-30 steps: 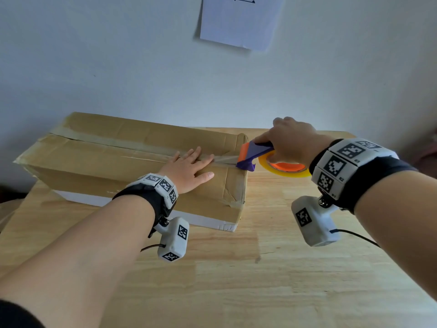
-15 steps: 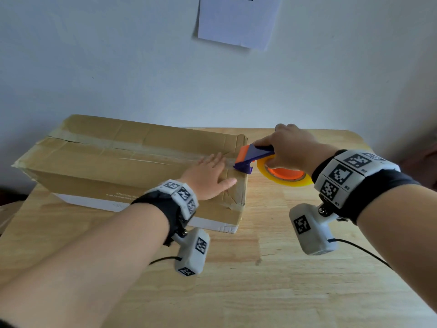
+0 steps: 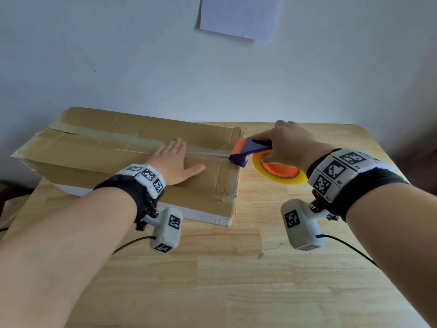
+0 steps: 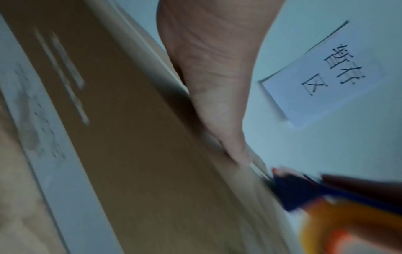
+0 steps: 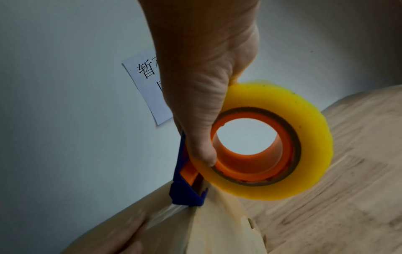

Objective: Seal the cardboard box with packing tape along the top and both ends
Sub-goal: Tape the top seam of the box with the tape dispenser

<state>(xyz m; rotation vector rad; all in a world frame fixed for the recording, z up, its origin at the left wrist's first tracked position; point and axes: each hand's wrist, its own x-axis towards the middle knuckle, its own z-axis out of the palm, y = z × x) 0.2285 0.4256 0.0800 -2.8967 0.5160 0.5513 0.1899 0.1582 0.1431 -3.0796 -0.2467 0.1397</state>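
Observation:
A long brown cardboard box point(image 3: 99, 147) lies on the wooden table point(image 3: 260, 280), with a strip of clear tape point(image 3: 123, 138) along its top seam. My left hand point(image 3: 176, 159) lies flat with straight fingers on the box top, near the right end. My right hand point(image 3: 283, 145) grips the blue and orange tape dispenser point(image 3: 248, 151) holding a yellow tape roll point(image 3: 279, 172) at the box's right end edge. In the right wrist view the dispenser point(image 5: 187, 189) meets the box corner, the roll point(image 5: 272, 142) hangs beside it, and my thumb point(image 5: 202, 151) presses the roll.
A white wall stands just behind the box, with a paper sheet point(image 3: 238, 17) stuck to it. The table's right edge point(image 3: 378, 147) lies close beyond my right wrist. Old tape point(image 3: 224, 198) crosses the box's right end. Cables point(image 3: 350, 247) trail from both wrist cameras.
My left hand slid right, then back left along the taped seam. The dispenser dipped at the box's right end edge and has risen a little since.

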